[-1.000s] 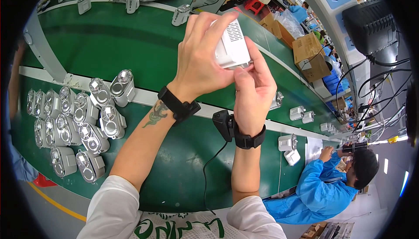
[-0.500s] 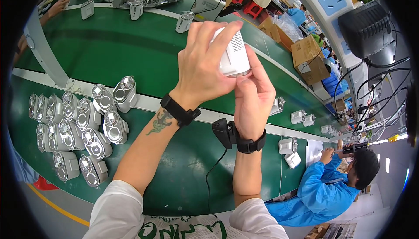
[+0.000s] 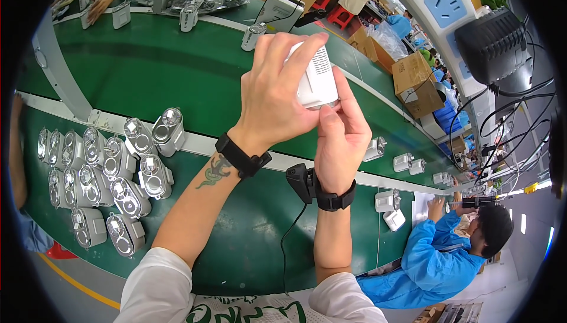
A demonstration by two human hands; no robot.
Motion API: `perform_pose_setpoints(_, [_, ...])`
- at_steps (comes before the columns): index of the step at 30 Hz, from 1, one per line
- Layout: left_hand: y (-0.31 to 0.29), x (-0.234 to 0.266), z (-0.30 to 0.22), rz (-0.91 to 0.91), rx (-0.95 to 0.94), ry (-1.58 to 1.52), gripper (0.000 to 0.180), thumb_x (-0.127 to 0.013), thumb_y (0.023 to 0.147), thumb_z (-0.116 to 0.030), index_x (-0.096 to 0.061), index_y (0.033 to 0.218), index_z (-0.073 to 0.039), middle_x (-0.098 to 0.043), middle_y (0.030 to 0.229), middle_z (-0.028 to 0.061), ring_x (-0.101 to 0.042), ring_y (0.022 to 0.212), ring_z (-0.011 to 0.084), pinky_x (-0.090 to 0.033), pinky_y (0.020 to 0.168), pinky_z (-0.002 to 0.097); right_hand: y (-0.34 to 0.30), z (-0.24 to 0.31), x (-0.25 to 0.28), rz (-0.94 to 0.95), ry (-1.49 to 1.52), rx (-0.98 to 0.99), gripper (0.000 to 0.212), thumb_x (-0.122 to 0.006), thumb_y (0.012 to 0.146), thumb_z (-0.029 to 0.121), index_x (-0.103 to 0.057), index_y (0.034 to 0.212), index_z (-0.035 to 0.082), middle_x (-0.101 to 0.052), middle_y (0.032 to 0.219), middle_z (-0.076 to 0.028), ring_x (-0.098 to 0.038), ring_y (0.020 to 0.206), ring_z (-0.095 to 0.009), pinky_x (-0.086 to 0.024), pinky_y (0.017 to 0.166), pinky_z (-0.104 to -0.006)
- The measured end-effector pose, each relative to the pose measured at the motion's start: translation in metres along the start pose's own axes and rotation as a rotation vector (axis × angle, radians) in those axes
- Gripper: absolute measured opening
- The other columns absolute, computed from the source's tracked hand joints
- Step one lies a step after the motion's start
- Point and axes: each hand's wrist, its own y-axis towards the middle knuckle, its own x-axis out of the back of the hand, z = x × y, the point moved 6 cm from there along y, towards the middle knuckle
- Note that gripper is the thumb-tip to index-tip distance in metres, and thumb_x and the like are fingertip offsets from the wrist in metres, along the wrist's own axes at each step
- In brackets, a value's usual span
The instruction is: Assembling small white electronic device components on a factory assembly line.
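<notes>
Both of my hands hold one white plastic device (image 3: 322, 81) above the green bench. Rows of small slots run across its upper face. My left hand (image 3: 269, 90) is wrapped over its left side, fingers across the top. At its lower right corner, the thumb and fingers of my right hand (image 3: 344, 143) grip the edge. The device's underside is hidden. To the left on the bench stand several similar white devices (image 3: 131, 198), their shiny faces showing round lens-like circles. Each of my wrists wears a black strap, and a small black camera-like unit (image 3: 300, 182) sits at the right one.
A green conveyor belt (image 3: 147, 69) with pale metal rails crosses behind the bench, carrying more devices (image 3: 403, 162). A socket strip (image 3: 443, 10) with a black adapter (image 3: 493, 45) and cables hangs upper right. A co-worker in blue (image 3: 431, 258) sits at the right. Cardboard boxes (image 3: 417, 84) stand beyond.
My hands keep the same grip on the white device, with barely any movement. At the upper left, another person's hand has shifted beside a device. An arm now shows at the far left edge.
</notes>
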Motion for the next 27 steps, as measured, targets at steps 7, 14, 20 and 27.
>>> perform_pose_setpoints(7, [0.001,0.001,-0.003,-0.014,-0.025,-0.018,0.072,-0.077,0.05,-0.015,-0.06,0.12,-0.013,-0.056,0.105,0.0057,-0.053,0.097,0.028,-0.053,0.062,0.0365,-0.002,0.004,-0.004,-0.048,0.009,-0.005,0.05,-0.052,0.089,-0.006,-0.045,0.139,-0.005,-0.06,0.115,-0.006,-0.056,0.101,-0.01,-0.044,0.092,-0.0253])
perform_pose_setpoints(14, [-0.006,-0.01,0.009,0.074,0.122,0.039,0.071,-0.08,0.057,-0.019,-0.057,0.124,-0.011,-0.056,0.107,0.0071,-0.055,0.098,0.0293,-0.053,0.07,0.0366,0.005,-0.003,0.005,-0.02,-0.007,-0.071,0.054,-0.053,0.09,-0.006,-0.039,0.142,-0.004,-0.06,0.118,-0.009,-0.056,0.104,-0.012,-0.045,0.093,-0.0269])
perform_pose_setpoints(20, [-0.065,-0.057,0.065,0.352,1.323,-0.896,0.074,-0.082,0.07,-0.035,-0.05,0.128,-0.002,-0.056,0.115,0.0121,-0.054,0.107,0.0265,-0.05,0.085,0.0379,0.016,-0.022,0.007,0.183,-0.597,0.149,0.08,-0.073,0.078,0.01,-0.029,0.145,-0.001,-0.062,0.107,-0.013,-0.06,0.097,-0.02,-0.049,0.089,-0.0331])
perform_pose_setpoints(27, [-0.097,-0.065,0.091,0.464,1.072,0.06,0.081,-0.076,0.077,-0.041,-0.039,0.132,0.004,-0.053,0.119,0.0209,-0.056,0.105,0.0262,-0.047,0.091,0.0404,0.017,-0.106,0.073,0.377,-0.932,-0.371,0.081,-0.08,0.065,0.016,-0.038,0.131,-0.002,-0.062,0.109,-0.016,-0.062,0.099,-0.024,-0.049,0.088,-0.0343])
